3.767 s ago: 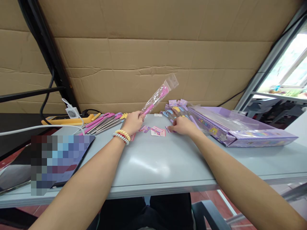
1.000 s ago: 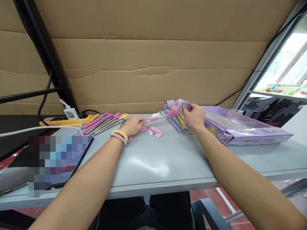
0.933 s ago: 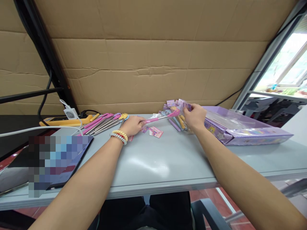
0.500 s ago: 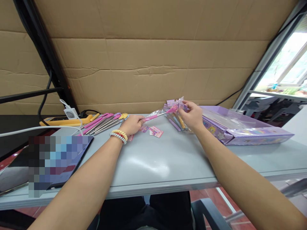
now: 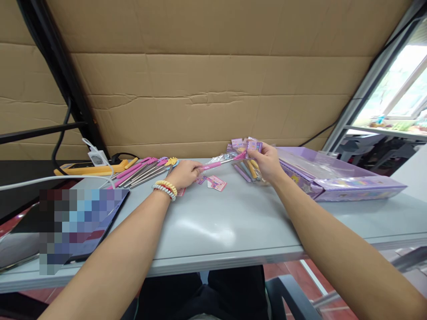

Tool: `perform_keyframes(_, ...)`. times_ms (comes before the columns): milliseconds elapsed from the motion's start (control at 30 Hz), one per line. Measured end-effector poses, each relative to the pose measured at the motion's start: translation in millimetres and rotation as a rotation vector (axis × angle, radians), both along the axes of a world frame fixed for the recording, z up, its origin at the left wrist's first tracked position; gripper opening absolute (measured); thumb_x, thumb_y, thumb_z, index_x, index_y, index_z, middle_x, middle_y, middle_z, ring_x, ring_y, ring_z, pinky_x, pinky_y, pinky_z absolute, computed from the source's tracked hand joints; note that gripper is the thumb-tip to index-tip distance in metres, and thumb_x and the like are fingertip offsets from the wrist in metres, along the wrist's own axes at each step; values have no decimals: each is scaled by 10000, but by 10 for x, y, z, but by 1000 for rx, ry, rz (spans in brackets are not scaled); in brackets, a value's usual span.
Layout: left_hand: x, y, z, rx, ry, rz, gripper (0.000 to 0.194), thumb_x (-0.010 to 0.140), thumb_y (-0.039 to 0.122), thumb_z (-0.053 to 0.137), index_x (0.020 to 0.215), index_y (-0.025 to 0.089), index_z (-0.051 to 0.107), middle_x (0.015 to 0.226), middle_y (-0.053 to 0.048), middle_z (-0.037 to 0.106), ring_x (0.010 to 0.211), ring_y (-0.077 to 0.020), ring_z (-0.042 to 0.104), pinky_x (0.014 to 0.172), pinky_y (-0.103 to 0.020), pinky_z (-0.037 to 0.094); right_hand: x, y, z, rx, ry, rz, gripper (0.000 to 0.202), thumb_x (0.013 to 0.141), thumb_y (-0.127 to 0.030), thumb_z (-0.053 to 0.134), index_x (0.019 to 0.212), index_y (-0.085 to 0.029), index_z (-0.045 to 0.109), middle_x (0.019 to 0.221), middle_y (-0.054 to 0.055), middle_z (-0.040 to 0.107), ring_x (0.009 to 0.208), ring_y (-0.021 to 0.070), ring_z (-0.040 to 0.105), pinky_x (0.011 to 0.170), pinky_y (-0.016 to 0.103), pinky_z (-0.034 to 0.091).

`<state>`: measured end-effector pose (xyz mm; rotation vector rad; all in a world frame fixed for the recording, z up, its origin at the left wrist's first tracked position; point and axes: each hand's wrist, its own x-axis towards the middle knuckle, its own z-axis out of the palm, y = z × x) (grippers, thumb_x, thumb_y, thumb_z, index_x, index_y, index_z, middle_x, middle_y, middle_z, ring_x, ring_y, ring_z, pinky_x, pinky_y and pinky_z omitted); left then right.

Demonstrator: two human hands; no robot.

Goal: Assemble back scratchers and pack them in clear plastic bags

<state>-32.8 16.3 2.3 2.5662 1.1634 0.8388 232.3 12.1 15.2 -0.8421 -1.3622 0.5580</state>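
My left hand (image 5: 184,174), closed, grips the pink handle of what looks like a back scratcher (image 5: 212,166) with a silver shaft. At its far end, my right hand (image 5: 268,161) pinches a purple printed card (image 5: 254,146) next to the scratcher's pink head; clear plastic shows around it. Beneath the right hand lie several wrapped sticks (image 5: 245,171) with purple, blue and yellow handles. Small pink cards (image 5: 216,183) rest on the table between the hands. Just left of my left hand, several metal-shafted scratchers (image 5: 143,172) lie fanned in a pile.
A purple open box (image 5: 360,189) with clear plastic inside stands at the right. A blurred-out tablet-like device (image 5: 115,206) lies at the left front. Behind it are a yellow tool (image 5: 90,169), a white plug (image 5: 98,157) and cables. Cardboard (image 5: 213,102) lines the table's back.
My right hand has shifted slightly left and down with the purple card, which now faces me more fully. My left hand has hardly moved.
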Motion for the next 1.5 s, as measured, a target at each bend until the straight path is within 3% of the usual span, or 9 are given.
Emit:
perform_keyframes(167, -12, -16, 25, -74, -35, 7, 300, 828, 316, 400, 774, 156, 647, 570, 17, 521, 531, -106, 400, 537, -236, 306, 38, -74, 92, -30, 170, 157, 146, 509, -173, 585, 651, -189, 615, 725, 8, 606, 712, 168, 572, 668, 309, 468)
perform_keyframes(367, -24, -22, 39, -68, -19, -21, 316, 826, 324, 397, 753, 152, 651, 578, 9, 526, 550, -110, 412, 535, -230, 311, 68, -118, 100, -173, 61, 160, 139, 531, -226, 631, 662, -182, 628, 639, 8, 596, 635, 169, 568, 650, 339, 484)
perform_keyframes(500, -30, -22, 46, -62, -10, 1, 307, 826, 315, 397, 747, 155, 647, 590, 6, 548, 553, -112, 427, 545, -230, 319, 73, -103, 73, -181, 26, 134, 174, 567, -286, 676, 692, -172, 633, 655, 10, 610, 608, 154, 565, 564, 309, 490)
perform_keyframes(700, -55, -19, 81, -80, -38, 52, 289, 821, 319, 412, 730, 158, 634, 565, 15, 535, 535, -112, 433, 550, -235, 329, 119, -56, 71, -77, 89, 18, 176, 603, -298, 702, 707, -168, 645, 689, 2, 617, 603, 116, 544, 496, 238, 449)
perform_keyframes(933, -89, 17, 78, -53, -24, 117, 308, 817, 336, 412, 782, 149, 654, 633, -9, 594, 571, -122, 461, 560, -238, 334, 212, 46, 47, 47, 101, -254, 255, 600, -408, 717, 643, -175, 623, 613, -17, 576, 579, 130, 545, 578, 297, 498)
perform_keyframes(1233, -109, 36, 65, -36, -33, 128, 305, 813, 347, 403, 742, 164, 636, 627, -15, 600, 568, -136, 489, 549, -240, 339, 235, -23, 81, 35, -271, -617, 227, 678, -387, 618, 637, -164, 621, 579, 8, 598, 559, 147, 530, 547, 280, 423)
perform_keyframes(1367, -108, 34, 68, -27, -21, 119, 301, 816, 336, 400, 724, 167, 632, 600, -8, 582, 555, -132, 471, 549, -238, 329, 235, 7, 64, 95, -215, -624, 225, 673, -337, 606, 815, -163, 617, 739, 42, 655, 629, 165, 572, 592, 297, 451)
perform_keyframes(1500, -114, 46, 62, -23, -25, 130, 294, 815, 336, 405, 735, 166, 631, 609, -9, 587, 548, -130, 466, 544, -239, 322, 295, 78, 27, 123, -199, -665, 406, 687, -289, 582, 1068, -155, 544, 808, 54, 644, 641, 174, 569, 614, 334, 461)
